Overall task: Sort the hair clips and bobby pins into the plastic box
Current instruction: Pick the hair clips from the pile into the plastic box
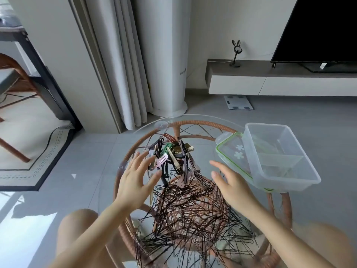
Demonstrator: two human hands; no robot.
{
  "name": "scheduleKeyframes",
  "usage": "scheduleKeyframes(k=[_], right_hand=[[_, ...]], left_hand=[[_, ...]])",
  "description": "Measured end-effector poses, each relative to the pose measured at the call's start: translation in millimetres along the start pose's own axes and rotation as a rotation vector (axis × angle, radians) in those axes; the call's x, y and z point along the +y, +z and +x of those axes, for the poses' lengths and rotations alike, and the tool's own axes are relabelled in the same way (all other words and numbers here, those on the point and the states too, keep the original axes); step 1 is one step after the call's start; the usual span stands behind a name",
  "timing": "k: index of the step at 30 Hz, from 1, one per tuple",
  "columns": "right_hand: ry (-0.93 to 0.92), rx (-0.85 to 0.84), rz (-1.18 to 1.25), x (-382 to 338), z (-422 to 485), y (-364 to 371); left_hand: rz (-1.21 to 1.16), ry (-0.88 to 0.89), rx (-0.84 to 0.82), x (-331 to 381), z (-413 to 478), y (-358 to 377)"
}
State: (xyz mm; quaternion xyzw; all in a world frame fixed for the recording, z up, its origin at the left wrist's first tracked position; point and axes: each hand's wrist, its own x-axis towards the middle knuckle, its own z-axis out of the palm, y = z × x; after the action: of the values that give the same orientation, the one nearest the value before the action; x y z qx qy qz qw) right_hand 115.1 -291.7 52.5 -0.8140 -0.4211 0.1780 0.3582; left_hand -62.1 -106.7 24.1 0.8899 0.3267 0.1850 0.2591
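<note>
A heap of coloured hair clips (172,155), black, green, pink and gold, lies at the far side of a round glass table (108,182). A wide spread of dark bobby pins (193,213) covers the near part. A clear plastic box (280,157) with a divider stands at the right, resting on its green-rimmed lid (229,151). My left hand (137,178) hovers open just left of the clip heap, fingers spread. To the right of the heap, my right hand (229,184) is open over the pins. Neither hand holds anything.
The glass top sits on a rattan frame (195,124). Beyond it stand a grey curtain (123,64), a white tower appliance (166,55), a low TV shelf (270,78) and a floor scale (238,102). A rug (38,157) and chair are at left. My knees show below.
</note>
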Motion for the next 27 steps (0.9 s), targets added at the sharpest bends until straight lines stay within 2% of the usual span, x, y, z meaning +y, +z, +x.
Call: scheduleKeyframes(k=[2, 5, 8, 12, 16, 19, 22, 25, 27], right_hand=[[-0.015, -0.005, -0.032, 15, -32, -15], [-0.083, 0.002, -0.236, 43, -67, -19], [-0.059, 0.027, -0.305, 59, -83, -11], [-0.031, -0.019, -0.326, 54, -87, 12], [-0.083, -0.059, -0.194, 32, -84, 45], [-0.093, 0.014, -0.015, 18, -83, 62], [-0.034, 0.118, 0.234, 11, -76, 59], [-0.022, 0.253, 0.235, 15, -55, 37], [0.01, 0.267, 0.17, 22, -34, 22]], left_hand=[[0.093, 0.223, -0.097, -8, -30, -6], [0.233, 0.523, -0.235, -13, -71, -2], [0.358, 0.681, -0.318, 0, -93, 10], [0.477, 0.675, -0.34, 22, -94, 35], [0.473, 0.589, -0.326, 33, -79, 48], [0.375, 0.555, -0.301, 37, -71, 54], [0.276, 0.49, -0.202, 39, -71, 54], [0.181, 0.485, -0.117, 49, -79, 48], [0.218, 0.636, -0.192, 61, -88, 49]])
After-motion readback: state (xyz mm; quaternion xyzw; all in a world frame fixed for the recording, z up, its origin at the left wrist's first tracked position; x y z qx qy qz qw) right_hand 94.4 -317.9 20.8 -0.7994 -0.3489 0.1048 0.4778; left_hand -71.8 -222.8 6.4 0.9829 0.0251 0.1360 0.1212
